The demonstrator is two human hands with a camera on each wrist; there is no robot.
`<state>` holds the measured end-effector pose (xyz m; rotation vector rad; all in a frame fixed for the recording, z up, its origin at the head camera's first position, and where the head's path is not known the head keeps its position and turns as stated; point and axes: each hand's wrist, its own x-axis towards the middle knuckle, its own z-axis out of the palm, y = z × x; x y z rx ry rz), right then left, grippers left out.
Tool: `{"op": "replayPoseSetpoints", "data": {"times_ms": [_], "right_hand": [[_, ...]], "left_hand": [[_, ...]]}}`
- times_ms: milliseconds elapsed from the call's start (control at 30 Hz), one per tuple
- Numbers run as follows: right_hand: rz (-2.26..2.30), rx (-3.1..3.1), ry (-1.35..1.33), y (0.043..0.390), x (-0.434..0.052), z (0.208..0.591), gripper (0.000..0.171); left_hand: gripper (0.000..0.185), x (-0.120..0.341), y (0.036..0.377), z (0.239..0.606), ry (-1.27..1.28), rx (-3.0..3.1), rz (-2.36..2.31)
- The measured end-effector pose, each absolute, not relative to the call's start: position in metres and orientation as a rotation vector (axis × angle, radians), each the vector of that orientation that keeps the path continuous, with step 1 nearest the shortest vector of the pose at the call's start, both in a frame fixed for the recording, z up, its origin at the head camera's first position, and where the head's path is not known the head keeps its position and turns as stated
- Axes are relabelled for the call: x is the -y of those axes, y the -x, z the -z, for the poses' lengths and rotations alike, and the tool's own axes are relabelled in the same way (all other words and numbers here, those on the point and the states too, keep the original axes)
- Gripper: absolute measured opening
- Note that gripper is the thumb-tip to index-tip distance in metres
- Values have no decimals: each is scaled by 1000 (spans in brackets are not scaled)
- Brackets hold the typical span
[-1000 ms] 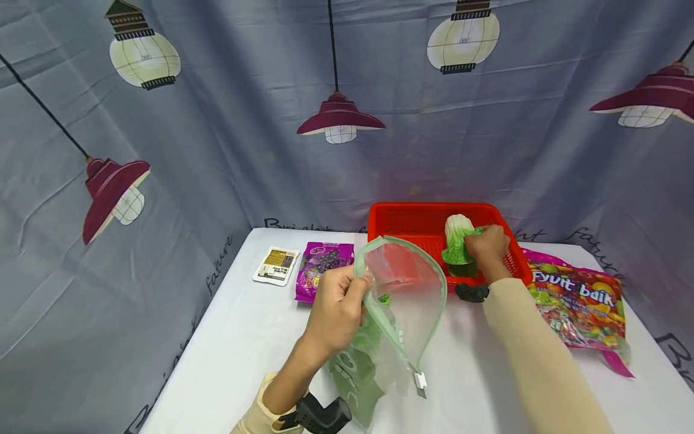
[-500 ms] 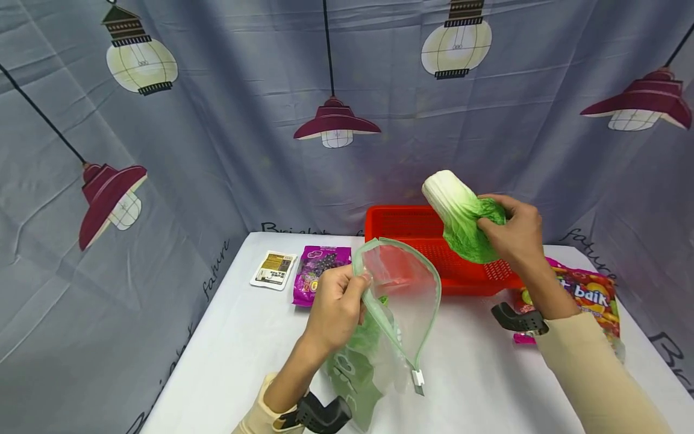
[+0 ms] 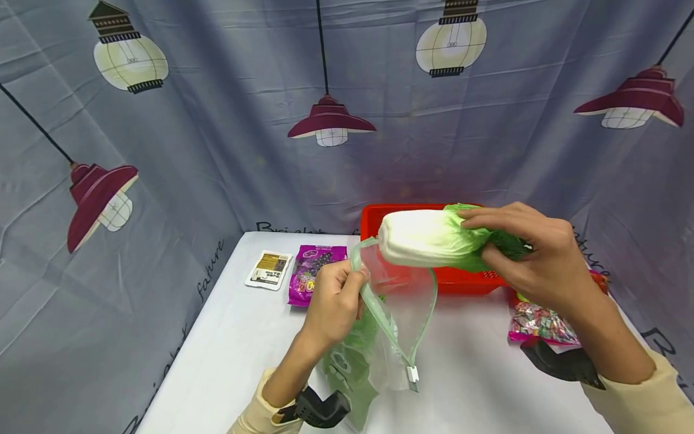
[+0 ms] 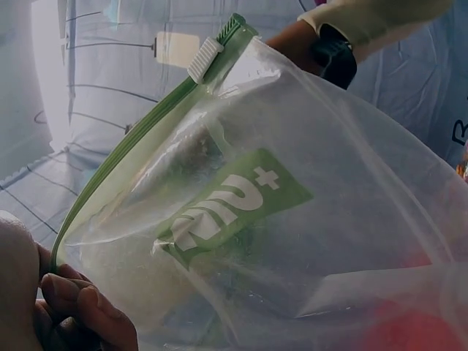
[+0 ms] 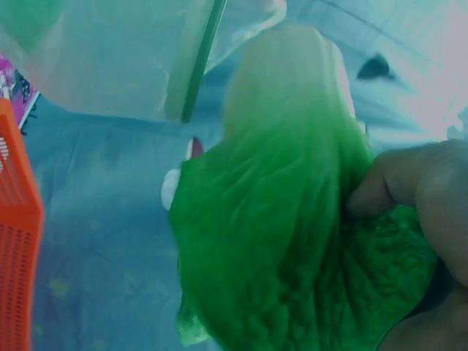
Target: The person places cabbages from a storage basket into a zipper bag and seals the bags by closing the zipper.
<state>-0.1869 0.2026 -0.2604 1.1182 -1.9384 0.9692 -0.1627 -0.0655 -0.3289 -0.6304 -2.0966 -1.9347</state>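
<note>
In the head view my left hand pinches the rim of a clear zip bag with a green edge and a white slider. The bag's mouth gapes open, and something green shows low inside it. My right hand grips a napa cabbage by its leafy end, its white base pointing left just above the bag's mouth. The left wrist view shows the bag up close, with a green printed label. Green leaves of the cabbage fill the right wrist view, thumb pressed on them.
Behind the bag stands a red plastic basket. A purple snack packet and a small white packet lie at the back left of the white table. A colourful candy bag lies at right, partly behind the right arm.
My right hand has lifted the cabbage out of the red basket and brought it left and nearer, over the bag. The left hand keeps hold of the bag's rim in about the same place.
</note>
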Motion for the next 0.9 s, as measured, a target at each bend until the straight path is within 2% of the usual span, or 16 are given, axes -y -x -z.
{"op": "replayPoseSetpoints", "data": {"times_ms": [167, 533, 667, 833, 867, 900], "right_hand": [[-781, 1915, -1277, 185, -197, 262, 31], [-475, 1884, -1336, 177, -176, 263, 30], [-409, 1888, -1371, 174, -166, 264, 21], [-330, 1933, -1401, 166, -163, 266, 48], [-324, 1936, -1405, 164, -162, 267, 50], [-326, 1936, -1407, 162, -162, 268, 41]], "left_hand": [[37, 66, 162, 328, 642, 2085, 1935], [35, 64, 161, 328, 647, 2104, 1923], [35, 65, 159, 328, 642, 2100, 1931], [37, 67, 158, 329, 662, 2059, 1948], [37, 68, 158, 330, 670, 2052, 1948], [37, 68, 158, 330, 681, 2046, 1946]]}}
